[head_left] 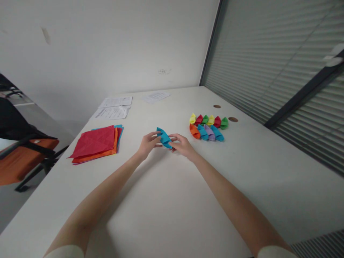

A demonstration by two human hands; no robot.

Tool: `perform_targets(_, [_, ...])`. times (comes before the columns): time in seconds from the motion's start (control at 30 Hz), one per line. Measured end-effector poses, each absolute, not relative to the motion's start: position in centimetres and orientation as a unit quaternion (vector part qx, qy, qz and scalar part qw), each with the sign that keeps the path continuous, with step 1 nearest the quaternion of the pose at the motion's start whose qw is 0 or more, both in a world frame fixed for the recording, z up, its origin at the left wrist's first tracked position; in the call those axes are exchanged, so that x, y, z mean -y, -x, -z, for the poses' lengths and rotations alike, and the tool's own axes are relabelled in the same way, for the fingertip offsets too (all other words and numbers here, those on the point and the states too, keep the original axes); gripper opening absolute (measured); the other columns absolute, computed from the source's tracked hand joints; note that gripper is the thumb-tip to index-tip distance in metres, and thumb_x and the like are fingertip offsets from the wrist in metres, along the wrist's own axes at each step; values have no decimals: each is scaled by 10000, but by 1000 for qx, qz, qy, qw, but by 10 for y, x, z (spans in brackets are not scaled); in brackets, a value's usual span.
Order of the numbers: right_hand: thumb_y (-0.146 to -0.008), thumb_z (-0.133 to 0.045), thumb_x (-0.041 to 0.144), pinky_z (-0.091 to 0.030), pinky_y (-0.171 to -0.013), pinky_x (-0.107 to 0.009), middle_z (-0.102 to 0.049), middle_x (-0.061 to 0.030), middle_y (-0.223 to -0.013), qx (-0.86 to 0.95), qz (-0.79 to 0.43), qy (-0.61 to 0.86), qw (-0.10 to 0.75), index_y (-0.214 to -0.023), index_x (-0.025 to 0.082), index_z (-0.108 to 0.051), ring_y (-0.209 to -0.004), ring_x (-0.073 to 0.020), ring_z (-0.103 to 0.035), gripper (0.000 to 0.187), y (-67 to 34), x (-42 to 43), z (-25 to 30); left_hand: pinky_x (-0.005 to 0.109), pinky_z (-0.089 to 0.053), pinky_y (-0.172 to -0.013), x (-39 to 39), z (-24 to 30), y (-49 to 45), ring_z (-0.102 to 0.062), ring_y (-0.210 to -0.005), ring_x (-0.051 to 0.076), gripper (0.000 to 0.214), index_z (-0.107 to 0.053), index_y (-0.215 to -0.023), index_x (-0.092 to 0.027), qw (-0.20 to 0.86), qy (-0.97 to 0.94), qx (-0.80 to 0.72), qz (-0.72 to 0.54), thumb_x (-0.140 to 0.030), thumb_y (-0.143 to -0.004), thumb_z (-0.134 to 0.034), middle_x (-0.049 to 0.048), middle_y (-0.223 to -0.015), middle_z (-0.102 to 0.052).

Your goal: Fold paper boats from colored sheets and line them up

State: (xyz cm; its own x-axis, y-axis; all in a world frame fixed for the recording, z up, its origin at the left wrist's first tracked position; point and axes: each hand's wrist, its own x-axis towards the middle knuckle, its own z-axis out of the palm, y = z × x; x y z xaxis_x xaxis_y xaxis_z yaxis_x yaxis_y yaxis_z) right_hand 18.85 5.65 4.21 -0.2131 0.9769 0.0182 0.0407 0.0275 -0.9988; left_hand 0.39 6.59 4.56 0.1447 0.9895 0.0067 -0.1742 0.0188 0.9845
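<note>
A small blue piece of folded paper [165, 138] is held between my two hands, just above the white table. My left hand [148, 143] grips its left side, thumb and fingers around the edge. On the other side, my right hand [182, 145] pinches its lower right end; some fingertips are hidden behind it. To the right stand two rows of similar folded paper pieces: a back row in yellow, red and green [205, 120], and a front row with an orange piece [194, 131], blue ones and a purple one [209, 132].
Left on the table [166, 215] lies a stack of coloured sheets, red on top [94, 141]. Printed papers [113, 111] and another sheet [156, 97] lie near the wall. Two round brown spots [233, 119] mark the right side, by window blinds. An orange chair [27, 154] stands left.
</note>
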Motion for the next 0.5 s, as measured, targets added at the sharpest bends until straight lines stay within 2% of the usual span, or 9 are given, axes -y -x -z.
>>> perform_targets(0.1, [-786,-675,240,-547,-547,-243,-687,-25,-803,511,-584,450,444,-992,182,-626,-592,-127,-663,219,-191,-56,-47,450,-572,-764,-65,-48,-5,-698,-804,210,623,-458,-1251,-233,586,-465,-406,-526,-332,-717,-763,49,-937,-701])
perform_targets(0.17, [-798,-674,239,-546,-557,-243,-698,-28,-767,476,-618,441,444,-966,174,-630,-601,-132,-669,185,-193,-56,-49,454,-570,-773,-65,-48,-6,-701,-810,207,638,-413,-1268,-269,616,-440,-392,-522,-323,-731,-755,29,-930,-690])
perform_targets(0.3, [-796,-684,248,-537,-564,-250,-701,-22,-745,437,-664,417,441,-920,176,-639,-588,-131,-661,151,-193,-57,-49,406,-573,-755,-67,-47,-5,-700,-791,198,566,-457,-1210,-263,665,-384,-393,-507,-330,-736,-759,25,-919,-674])
perform_targets(0.5, [-725,-736,341,-481,-534,-237,-708,-21,-769,417,-665,419,455,-893,202,-694,-592,-119,-616,222,-196,-62,-43,370,-573,-713,-69,-47,-1,-693,-788,199,624,-446,-1247,-274,669,-382,-403,-494,-324,-719,-773,33,-940,-655])
